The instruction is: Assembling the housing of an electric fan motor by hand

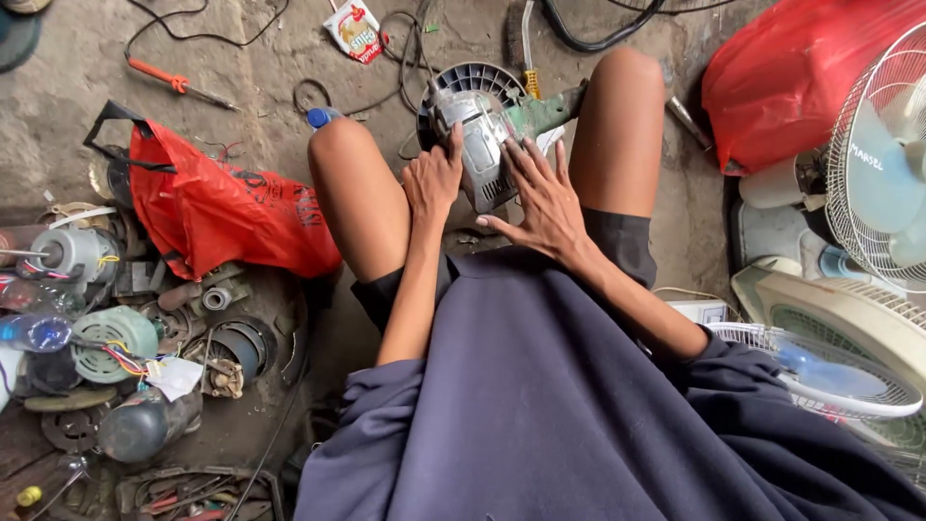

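Note:
A grey metal fan motor point(475, 130) with a round dark vented housing point(470, 79) and a green part point(543, 111) sits on the floor between my bare knees. My left hand point(433, 180) rests on the motor's left side, fingers curled over its edge. Spread flat with fingers apart, my right hand point(540, 195) presses on the motor's right lower side. Neither hand holds a tool.
A red plastic bag point(217, 207) lies at left beside several old motors and parts point(106, 338). An orange screwdriver point(178, 85), black cables point(584, 39) and a snack packet point(355, 29) lie ahead. Another red bag point(791, 77) and white fans point(883, 164) stand at right.

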